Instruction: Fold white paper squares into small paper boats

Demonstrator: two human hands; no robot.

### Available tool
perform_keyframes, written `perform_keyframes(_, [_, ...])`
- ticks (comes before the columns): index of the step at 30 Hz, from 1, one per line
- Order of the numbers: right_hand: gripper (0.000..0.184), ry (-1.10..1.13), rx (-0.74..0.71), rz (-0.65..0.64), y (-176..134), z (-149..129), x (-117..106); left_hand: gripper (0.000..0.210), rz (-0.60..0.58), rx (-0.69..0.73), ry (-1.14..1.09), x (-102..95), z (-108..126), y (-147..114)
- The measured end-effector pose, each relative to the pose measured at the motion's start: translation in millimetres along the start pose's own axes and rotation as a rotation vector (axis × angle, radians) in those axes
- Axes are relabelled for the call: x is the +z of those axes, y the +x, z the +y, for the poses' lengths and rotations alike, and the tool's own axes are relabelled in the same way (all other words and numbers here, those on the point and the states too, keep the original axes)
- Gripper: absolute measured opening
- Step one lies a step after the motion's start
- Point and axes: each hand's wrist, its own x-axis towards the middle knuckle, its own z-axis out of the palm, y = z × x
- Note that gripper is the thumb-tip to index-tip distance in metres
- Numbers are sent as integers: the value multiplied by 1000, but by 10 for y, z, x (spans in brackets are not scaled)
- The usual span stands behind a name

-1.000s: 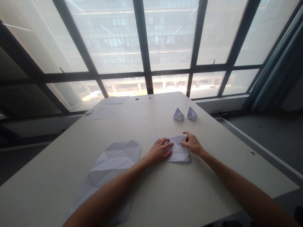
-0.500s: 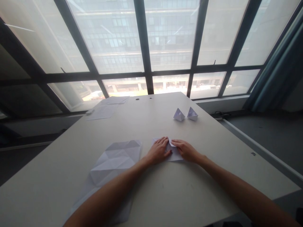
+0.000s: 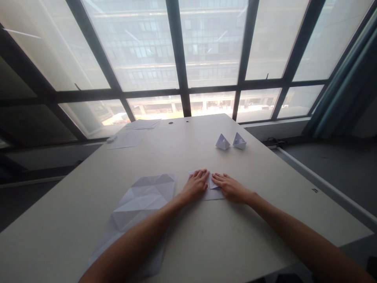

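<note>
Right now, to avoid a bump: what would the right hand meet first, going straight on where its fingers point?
Probably the left hand, which lies just ahead on the folded paper, though exact depth is hard to judge.

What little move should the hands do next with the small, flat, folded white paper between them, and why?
Maybe press the bare right hand gently along the folded-over white paper flap, with the bare left hand steadying the small folded white paper. The right fingers lie over that flap and the left hand lies across the other side, though the crease itself is hidden.
</note>
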Motion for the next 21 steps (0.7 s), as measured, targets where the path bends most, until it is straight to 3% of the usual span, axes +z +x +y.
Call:
perform_keyframes(5, [62,-21,-3,-21,-26,-49,-11,51,-14,-12,13,9,8,10])
perform_keyframes(12, [81,-75,97,26,-12,-228,185,65,-78,-25,3,84,-38,24])
perform_keyframes(17, [79,-63,100,42,51,-248,207,66,-68,-58,16,97,-54,19])
perform_keyframes(21, [80,-71,213,76,86,-205,207,67,-68,-85,38,121,-69,32])
